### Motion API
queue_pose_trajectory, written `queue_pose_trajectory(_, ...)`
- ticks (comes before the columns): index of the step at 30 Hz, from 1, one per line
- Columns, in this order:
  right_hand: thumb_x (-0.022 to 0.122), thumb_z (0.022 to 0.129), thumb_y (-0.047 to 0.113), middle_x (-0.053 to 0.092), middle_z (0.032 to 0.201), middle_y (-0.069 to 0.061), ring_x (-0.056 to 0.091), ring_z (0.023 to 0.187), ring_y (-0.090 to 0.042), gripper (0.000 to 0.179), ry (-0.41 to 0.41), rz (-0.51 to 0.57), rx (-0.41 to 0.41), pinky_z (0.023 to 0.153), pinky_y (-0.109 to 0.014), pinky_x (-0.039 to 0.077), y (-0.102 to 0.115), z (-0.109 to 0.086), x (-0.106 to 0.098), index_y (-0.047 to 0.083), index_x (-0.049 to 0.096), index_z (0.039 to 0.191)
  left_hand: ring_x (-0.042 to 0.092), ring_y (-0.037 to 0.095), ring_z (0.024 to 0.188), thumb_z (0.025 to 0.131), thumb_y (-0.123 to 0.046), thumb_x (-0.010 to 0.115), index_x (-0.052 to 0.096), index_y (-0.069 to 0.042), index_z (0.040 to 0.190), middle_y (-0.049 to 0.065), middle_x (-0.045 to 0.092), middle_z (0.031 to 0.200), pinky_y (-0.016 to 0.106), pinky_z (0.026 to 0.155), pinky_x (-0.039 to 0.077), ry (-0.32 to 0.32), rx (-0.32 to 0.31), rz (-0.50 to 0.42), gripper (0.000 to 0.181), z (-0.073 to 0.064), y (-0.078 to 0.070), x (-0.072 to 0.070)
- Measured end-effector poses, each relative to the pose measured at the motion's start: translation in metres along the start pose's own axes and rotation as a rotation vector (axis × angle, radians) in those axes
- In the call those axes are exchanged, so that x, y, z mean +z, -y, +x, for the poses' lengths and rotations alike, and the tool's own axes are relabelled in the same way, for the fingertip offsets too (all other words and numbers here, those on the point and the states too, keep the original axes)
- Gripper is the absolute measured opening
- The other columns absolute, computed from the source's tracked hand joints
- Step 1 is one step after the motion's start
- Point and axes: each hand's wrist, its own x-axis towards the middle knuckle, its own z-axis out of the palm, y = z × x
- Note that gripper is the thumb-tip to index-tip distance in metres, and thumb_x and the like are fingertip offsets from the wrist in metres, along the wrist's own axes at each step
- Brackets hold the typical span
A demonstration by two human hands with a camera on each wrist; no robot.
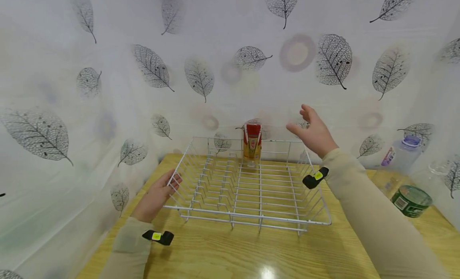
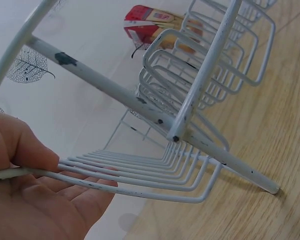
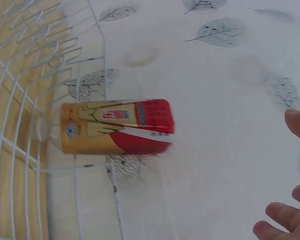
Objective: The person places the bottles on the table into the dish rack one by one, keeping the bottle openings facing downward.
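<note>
A white wire dish rack (image 1: 260, 217) stands on the wooden table, its coating chipped in places. My left hand (image 1: 154, 197) holds its left side; in the left wrist view the thumb lies over a side wire (image 2: 105, 188) and the fingers pass beneath. Toward the back of the rack a bottle (image 1: 252, 142) with a red and yellow label stands upside down, its clear neck pointing down. My right hand (image 1: 316, 133) is raised above the rack's back right corner, fingers spread and holding nothing. In the right wrist view, the bottle (image 3: 117, 127) is apart from that hand.
On the right side of the table (image 1: 215, 251) are a clear bottle with a purple cap (image 1: 411, 141) and a clear container with a green label (image 1: 411, 201). A whitish leaf-print curtain (image 1: 230, 27) hangs behind and to the left.
</note>
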Motion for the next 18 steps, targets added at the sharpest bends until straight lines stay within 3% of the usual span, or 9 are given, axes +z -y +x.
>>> queue_pose_trajectory(10, 0.066, 0.096, 0.051, 0.017, 0.167, -0.011, 0.015, 0.150, -0.044, 0.096, -0.111, -0.158, -0.059, 0.110, -0.073, 0.020, -0.005, -0.051, -0.055, 0.023, 0.005, 0.165, 0.029, 0.045, 0.144, 0.109, -0.003, 0.033, 0.004, 0.003, 0.161, 0.031, 0.025, 0.157, 0.051, 0.119, 0.023, 0.003, 0.011, -0.006, 0.059, 0.000, 0.000, 0.000)
queue_pose_trajectory(18, 0.069, 0.096, 0.036, 0.015, 0.167, -0.014, 0.013, 0.150, -0.045, 0.097, -0.316, -0.287, -0.036, 0.113, -0.072, 0.014, -0.020, -0.107, -0.091, 0.017, 0.004, 0.165, 0.030, 0.044, 0.145, 0.109, -0.004, 0.032, 0.005, 0.001, 0.161, 0.029, 0.026, 0.158, 0.050, 0.119, 0.024, -0.002, -0.004, 0.002, 0.059, 0.001, 0.001, -0.001)
